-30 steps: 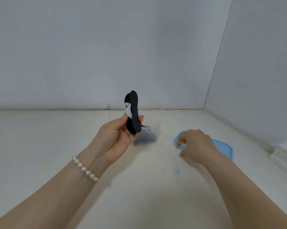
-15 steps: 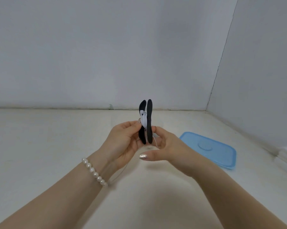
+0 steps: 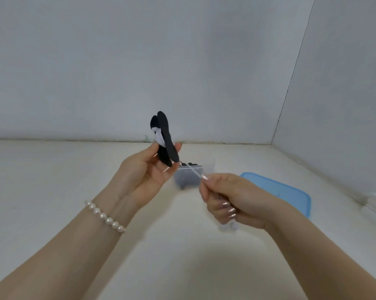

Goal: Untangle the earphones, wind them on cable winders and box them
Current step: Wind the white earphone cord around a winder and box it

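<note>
I see the left hand point(image 3: 142, 176) pinching a black cable winder point(image 3: 165, 141) upright above the white bench point(image 3: 53, 191), white earphone cable point(image 3: 195, 173) wrapped round its waist between two black flaps. The cable runs taut down to my right hand point(image 3: 232, 199), whose curled fingers grip it; blurred white earbuds poke out beneath. Behind, toward the bench's far edge, sits a clear box point(image 3: 188, 178), its blue lid point(image 3: 284, 191) lying nearer the right edge.

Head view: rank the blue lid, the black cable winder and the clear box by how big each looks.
1. blue lid, largest.
2. black cable winder, though nearer the camera.
3. clear box, partly hidden by both hands; true rank unsure.
</note>
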Action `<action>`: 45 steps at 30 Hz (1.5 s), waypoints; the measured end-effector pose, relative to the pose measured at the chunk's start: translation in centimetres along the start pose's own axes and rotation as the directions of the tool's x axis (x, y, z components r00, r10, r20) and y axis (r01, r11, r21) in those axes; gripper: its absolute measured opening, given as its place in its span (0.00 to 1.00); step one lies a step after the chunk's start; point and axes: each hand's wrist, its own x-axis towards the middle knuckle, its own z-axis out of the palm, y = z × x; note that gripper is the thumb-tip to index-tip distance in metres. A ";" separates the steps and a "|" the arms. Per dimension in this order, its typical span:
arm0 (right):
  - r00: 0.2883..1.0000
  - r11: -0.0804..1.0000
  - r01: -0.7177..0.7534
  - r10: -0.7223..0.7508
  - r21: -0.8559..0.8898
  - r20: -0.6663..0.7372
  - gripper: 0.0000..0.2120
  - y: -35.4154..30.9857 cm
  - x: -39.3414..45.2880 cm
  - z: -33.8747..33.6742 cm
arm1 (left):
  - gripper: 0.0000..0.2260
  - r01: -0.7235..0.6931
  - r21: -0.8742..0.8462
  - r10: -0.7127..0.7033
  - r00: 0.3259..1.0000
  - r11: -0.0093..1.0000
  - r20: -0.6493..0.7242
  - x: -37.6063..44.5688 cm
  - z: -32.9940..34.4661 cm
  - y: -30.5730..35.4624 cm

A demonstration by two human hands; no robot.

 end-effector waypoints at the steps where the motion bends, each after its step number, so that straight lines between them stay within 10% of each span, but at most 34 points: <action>1: 0.997 0.998 -0.053 0.055 -0.045 0.052 0.19 0.2 0.0 -0.1 | 0.09 0.023 -0.015 -0.023 1.000 1.000 0.008 0.0 -0.1 0.0; 7: 0.982 0.961 -0.189 0.191 -0.202 -0.009 0.16 0.9 -0.4 -2.6 | 0.10 0.127 0.289 -0.183 0.967 0.949 0.175 -0.8 -0.1 -0.6; 13: 0.957 0.973 -0.144 0.183 0.180 -0.226 0.17 0.0 -1.8 -5.8 | 0.06 0.076 0.764 -0.364 0.906 0.641 0.216 -1.6 0.0 -1.4; 22: 0.972 0.910 0.005 0.094 0.415 -0.217 0.12 -0.6 -1.2 -5.3 | 0.04 -0.001 0.890 -0.272 0.952 0.455 0.140 -0.8 -0.7 -2.8; 32: 0.989 0.953 0.145 -0.139 0.267 -0.042 0.06 -1.4 -1.9 -3.4 | 0.07 -0.045 0.935 -0.068 0.995 0.351 0.073 -0.4 -0.6 -3.8; 39: 0.998 0.936 0.066 -0.066 -0.345 0.011 0.11 -0.7 -1.0 1.4 | 0.12 -0.031 0.753 0.099 0.994 0.657 -0.045 -0.3 -0.1 -4.3; 45: 0.993 0.931 -0.012 -0.032 -0.364 -0.117 0.13 0.3 0.0 1.5 | 0.10 -0.030 0.529 0.058 0.998 0.848 -0.036 -0.1 -0.1 -3.9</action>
